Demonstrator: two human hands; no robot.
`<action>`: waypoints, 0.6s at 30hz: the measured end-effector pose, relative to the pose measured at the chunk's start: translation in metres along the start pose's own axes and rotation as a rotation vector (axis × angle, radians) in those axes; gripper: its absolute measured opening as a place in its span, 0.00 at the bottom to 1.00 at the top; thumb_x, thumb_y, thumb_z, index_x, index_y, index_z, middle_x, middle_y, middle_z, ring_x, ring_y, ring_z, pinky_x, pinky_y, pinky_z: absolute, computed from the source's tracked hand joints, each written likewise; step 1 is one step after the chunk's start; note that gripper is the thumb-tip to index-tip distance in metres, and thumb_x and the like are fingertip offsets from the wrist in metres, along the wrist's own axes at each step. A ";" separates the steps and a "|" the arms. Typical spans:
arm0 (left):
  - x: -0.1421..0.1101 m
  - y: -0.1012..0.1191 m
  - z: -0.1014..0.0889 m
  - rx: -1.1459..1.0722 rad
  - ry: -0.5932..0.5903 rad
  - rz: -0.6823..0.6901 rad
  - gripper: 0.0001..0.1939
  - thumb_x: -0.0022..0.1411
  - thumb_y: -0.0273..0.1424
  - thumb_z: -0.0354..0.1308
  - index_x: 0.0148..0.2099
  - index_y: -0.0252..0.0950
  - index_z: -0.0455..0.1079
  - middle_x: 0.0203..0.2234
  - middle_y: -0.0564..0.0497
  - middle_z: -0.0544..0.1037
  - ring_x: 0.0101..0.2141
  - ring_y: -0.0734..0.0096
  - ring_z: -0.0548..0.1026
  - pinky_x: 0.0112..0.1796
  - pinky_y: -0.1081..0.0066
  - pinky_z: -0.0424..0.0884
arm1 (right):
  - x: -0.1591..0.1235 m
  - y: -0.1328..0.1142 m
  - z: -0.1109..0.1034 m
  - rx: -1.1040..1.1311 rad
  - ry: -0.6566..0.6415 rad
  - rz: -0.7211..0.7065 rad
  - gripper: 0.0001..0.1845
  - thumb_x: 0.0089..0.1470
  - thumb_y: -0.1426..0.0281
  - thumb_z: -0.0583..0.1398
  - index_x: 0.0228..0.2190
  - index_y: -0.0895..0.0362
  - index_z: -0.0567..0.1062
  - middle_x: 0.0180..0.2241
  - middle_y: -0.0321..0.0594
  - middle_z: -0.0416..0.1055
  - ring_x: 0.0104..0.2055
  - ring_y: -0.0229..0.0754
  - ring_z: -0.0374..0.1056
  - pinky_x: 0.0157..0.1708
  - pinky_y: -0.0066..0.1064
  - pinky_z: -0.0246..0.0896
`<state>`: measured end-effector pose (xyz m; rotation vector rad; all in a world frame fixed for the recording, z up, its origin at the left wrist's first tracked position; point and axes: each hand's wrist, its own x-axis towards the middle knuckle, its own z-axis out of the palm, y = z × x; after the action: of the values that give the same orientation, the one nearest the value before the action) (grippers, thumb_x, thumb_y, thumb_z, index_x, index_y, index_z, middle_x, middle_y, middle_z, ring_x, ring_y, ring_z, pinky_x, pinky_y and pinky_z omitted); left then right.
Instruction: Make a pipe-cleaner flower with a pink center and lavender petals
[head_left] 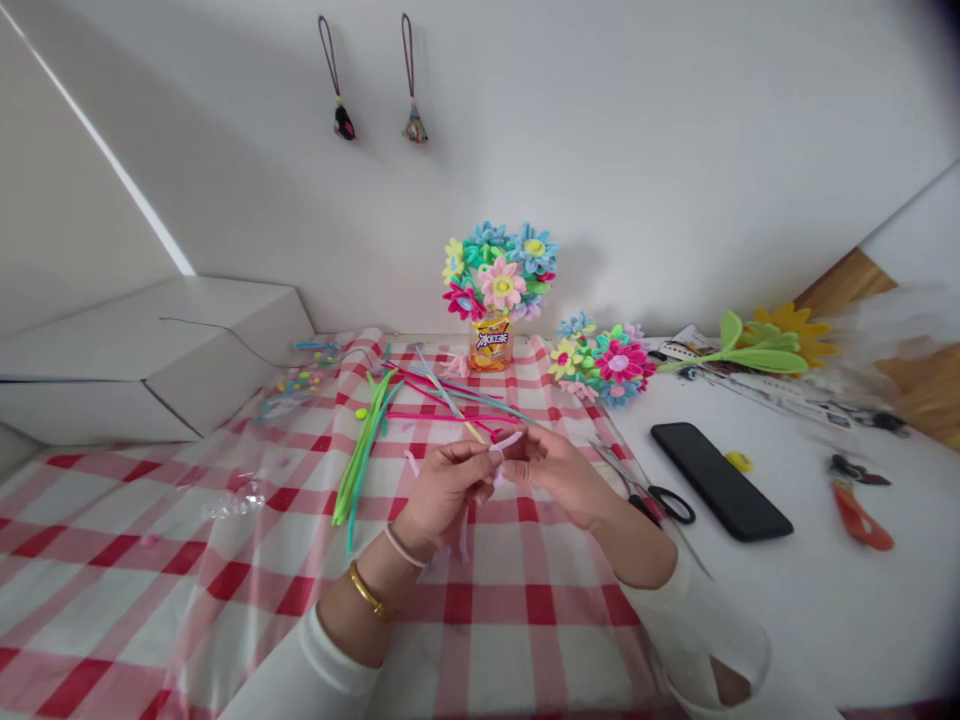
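Note:
Over the middle of the checked cloth, my left hand pinches a pale lilac pipe cleaner between thumb and fingers. My right hand closes on the same pipe cleaner from the other side, at a bent loop. Pale lilac ends hang below and behind my left hand. Just past my hands lie crimson pipe cleaners. To the left is a bundle of green pipe cleaners, with teal ones beside it. Scissors rest to the right of my right hand.
A bottle holding pipe-cleaner flowers stands by the wall. More flowers lie to its right. On the white surface are a black phone and an orange strap. A white box and a bag of pompoms are left.

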<state>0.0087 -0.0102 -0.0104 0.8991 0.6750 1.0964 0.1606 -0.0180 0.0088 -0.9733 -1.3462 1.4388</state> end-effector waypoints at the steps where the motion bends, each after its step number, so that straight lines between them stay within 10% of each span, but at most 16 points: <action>1: 0.000 0.000 0.000 0.024 -0.015 -0.008 0.06 0.47 0.30 0.64 0.25 0.31 0.72 0.13 0.56 0.67 0.15 0.84 0.60 0.17 0.79 0.53 | 0.001 0.002 -0.001 0.010 0.004 -0.017 0.14 0.42 0.67 0.64 0.34 0.55 0.72 0.31 0.36 0.71 0.33 0.37 0.66 0.34 0.31 0.60; 18: 0.000 -0.003 -0.001 0.557 0.195 0.217 0.12 0.52 0.37 0.57 0.26 0.32 0.72 0.13 0.55 0.67 0.16 0.79 0.61 0.19 0.77 0.57 | 0.001 0.008 -0.001 -0.400 0.065 -0.076 0.09 0.51 0.65 0.57 0.25 0.57 0.73 0.26 0.37 0.71 0.30 0.39 0.67 0.33 0.31 0.61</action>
<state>0.0096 -0.0106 -0.0136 1.3754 1.0948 1.2213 0.1604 -0.0172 0.0006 -1.1970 -1.6400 1.0905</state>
